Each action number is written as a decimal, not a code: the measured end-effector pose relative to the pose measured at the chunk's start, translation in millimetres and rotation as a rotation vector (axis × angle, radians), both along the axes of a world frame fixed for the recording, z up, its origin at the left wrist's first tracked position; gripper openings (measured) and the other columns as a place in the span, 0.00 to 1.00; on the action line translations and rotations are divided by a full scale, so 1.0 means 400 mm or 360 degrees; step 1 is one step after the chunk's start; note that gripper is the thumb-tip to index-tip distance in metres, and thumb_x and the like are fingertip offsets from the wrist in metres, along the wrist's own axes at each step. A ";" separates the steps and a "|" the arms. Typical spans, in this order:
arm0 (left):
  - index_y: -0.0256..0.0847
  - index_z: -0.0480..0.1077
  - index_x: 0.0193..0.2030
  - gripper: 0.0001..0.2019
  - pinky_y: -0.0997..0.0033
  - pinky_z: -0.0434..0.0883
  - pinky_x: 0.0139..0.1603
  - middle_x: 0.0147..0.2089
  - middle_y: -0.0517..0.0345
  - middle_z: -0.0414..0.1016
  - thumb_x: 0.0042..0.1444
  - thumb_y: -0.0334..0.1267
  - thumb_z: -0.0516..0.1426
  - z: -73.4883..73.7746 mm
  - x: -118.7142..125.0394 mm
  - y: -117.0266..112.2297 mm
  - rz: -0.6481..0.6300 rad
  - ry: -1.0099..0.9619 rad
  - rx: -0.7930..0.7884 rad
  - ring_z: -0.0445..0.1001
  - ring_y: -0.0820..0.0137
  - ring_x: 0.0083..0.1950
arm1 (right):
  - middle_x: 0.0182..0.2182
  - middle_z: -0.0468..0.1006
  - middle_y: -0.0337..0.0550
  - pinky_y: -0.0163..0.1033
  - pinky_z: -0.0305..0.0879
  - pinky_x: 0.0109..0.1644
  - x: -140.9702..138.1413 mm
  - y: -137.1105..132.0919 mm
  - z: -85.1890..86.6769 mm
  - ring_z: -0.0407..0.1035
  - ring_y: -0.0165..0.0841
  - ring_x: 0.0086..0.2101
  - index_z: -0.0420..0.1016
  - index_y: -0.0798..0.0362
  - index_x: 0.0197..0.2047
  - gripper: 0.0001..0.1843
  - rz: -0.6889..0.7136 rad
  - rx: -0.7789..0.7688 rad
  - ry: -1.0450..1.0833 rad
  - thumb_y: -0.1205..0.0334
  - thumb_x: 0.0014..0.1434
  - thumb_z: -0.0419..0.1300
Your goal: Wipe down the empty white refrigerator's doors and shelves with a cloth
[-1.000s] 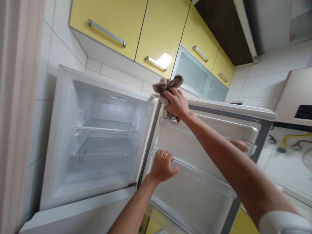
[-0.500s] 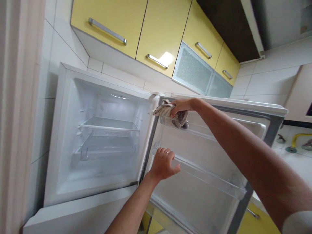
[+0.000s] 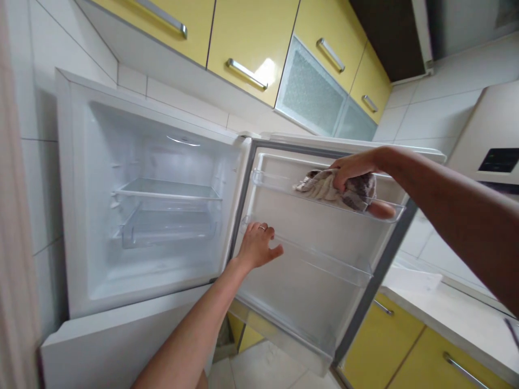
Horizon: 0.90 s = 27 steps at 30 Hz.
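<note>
My right hand (image 3: 357, 170) grips a beige and brown cloth (image 3: 320, 185) down in the top clear shelf (image 3: 279, 182) of the open refrigerator door (image 3: 300, 281). Some of its fingers show through the clear front near the shelf's right end. My left hand (image 3: 257, 246), with a ring on one finger, is at the left end of the middle door shelf (image 3: 324, 263). Its thumb stands apart from the fingers, and nothing shows in it. Whether it touches that shelf, I cannot tell.
Left of the door is the refrigerator compartment, with a glass shelf (image 3: 170, 188) and a clear drawer (image 3: 170, 232). Yellow wall cabinets (image 3: 251, 38) hang above. At the right are a white countertop (image 3: 441, 302) and yellow lower cabinets (image 3: 381, 340).
My right hand has slid the cloth rightward along the top door shelf, from its left end toward its right end. My left hand stays by the middle shelf. The view has shifted.
</note>
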State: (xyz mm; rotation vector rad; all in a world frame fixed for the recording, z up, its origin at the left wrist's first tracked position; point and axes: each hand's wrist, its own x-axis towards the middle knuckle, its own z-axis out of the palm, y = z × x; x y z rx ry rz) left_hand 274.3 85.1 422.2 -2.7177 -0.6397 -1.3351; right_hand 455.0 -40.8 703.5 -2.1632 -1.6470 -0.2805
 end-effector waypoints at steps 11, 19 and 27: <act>0.41 0.73 0.37 0.11 0.52 0.63 0.58 0.40 0.50 0.76 0.57 0.47 0.61 -0.005 0.005 -0.001 -0.0011 -0.0034 0.0028 0.72 0.55 0.48 | 0.30 0.81 0.35 0.40 0.72 0.35 -0.044 -0.035 0.028 0.76 0.39 0.33 0.83 0.48 0.46 0.27 0.0063 -0.0107 -0.0098 0.71 0.40 0.70; 0.43 0.71 0.35 0.10 0.54 0.64 0.57 0.40 0.52 0.75 0.56 0.47 0.61 -0.011 0.017 -0.003 0.0005 -0.0085 0.0033 0.71 0.57 0.47 | 0.54 0.79 0.43 0.50 0.65 0.63 -0.083 0.028 0.001 0.71 0.50 0.55 0.76 0.53 0.60 0.36 0.0524 0.0672 -0.0524 0.67 0.44 0.65; 0.42 0.72 0.35 0.12 0.57 0.65 0.54 0.38 0.51 0.75 0.55 0.49 0.61 -0.010 0.020 -0.008 0.0066 -0.0100 0.0096 0.71 0.58 0.46 | 0.67 0.65 0.43 0.58 0.60 0.69 -0.191 0.098 -0.061 0.58 0.47 0.67 0.65 0.41 0.69 0.35 0.0763 0.1221 -0.1093 0.65 0.58 0.57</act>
